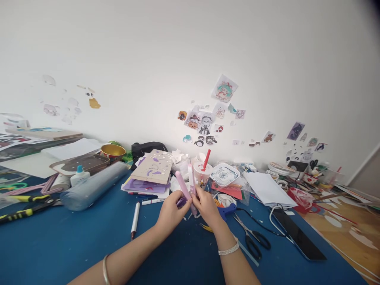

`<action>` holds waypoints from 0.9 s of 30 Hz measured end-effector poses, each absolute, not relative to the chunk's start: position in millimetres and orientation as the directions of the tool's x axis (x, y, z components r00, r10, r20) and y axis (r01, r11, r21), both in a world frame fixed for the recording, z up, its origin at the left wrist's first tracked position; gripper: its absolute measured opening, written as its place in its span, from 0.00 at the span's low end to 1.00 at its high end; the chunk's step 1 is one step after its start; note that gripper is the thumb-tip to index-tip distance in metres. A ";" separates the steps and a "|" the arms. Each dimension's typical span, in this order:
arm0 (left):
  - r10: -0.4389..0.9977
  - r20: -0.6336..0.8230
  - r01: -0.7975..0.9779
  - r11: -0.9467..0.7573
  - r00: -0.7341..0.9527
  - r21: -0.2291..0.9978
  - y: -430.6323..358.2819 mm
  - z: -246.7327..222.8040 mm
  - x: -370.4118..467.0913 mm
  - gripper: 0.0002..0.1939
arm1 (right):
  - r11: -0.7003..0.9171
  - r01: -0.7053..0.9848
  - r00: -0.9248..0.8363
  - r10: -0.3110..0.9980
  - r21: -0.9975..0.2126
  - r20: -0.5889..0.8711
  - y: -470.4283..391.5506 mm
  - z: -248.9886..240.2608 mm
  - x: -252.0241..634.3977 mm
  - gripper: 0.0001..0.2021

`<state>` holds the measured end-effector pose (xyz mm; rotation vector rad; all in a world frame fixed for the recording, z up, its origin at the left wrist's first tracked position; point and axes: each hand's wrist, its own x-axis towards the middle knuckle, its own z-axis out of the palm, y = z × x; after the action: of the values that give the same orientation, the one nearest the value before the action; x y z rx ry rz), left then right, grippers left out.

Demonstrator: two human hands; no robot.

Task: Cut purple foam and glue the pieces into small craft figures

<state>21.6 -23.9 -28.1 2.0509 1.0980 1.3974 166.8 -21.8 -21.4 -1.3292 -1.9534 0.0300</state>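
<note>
Two long, slim pink-lilac pieces stand upright in a narrow V above my fingers. My left hand [171, 211] is closed on the pink piece with a rounded tip [182, 183]. Against the paler lilac piece [191, 178], my right hand [206, 204] is closed, thumb and fingers pressed together. The lower ends are partly covered by my fingers, so I cannot tell whether the two are joined. Something darker purple [181, 202] shows by my left fingers. Just behind is a lidded cup [202, 176] with a red straw [207, 159].
Scissors [252, 235], a blue glue gun [228, 210] and a black tablet [299, 233] lie to the right. A marker [135, 219], stacked boards and papers [151, 168], a clear plastic roll [95, 188] and a glue bottle [79, 176] are on the left. Paper cutouts [206, 122] cover the wall.
</note>
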 end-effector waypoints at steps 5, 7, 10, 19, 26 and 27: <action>0.773 0.594 0.367 -0.630 0.222 0.684 -22.5 -25.5 20.4 0.08 | 0.460 0.773 -0.128 0.788 -0.437 0.602 -20.8 -25.3 165.7 0.13; 0.773 0.591 0.377 -0.631 0.231 0.678 -23.0 -23.6 19.5 0.08 | 0.462 0.763 -0.101 0.776 -0.452 0.622 -20.8 -26.5 164.5 0.13; 0.773 0.582 0.385 -0.632 0.253 0.672 -23.8 -21.6 18.0 0.09 | 0.474 0.745 -0.075 0.758 -0.469 0.648 -22.2 -26.8 161.9 0.15; 0.751 0.543 0.302 -0.654 0.376 0.694 -26.2 -21.2 18.5 0.10 | 0.508 0.693 -0.034 0.732 -0.511 0.681 -30.3 -24.1 155.8 0.15; 0.755 0.559 0.229 -0.644 0.343 0.730 -22.6 -21.9 17.3 0.13 | 0.595 0.636 -0.061 0.675 -0.492 0.736 -27.6 -22.9 157.1 0.14; 0.756 0.561 0.199 -0.640 0.337 0.742 -21.8 -21.5 17.1 0.14 | 0.613 0.619 -0.058 0.659 -0.491 0.750 -27.3 -23.1 156.8 0.14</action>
<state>17.1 -21.8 -21.5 2.0437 0.8333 1.2926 156.8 -27.3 -23.1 -1.0499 -1.7374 0.0454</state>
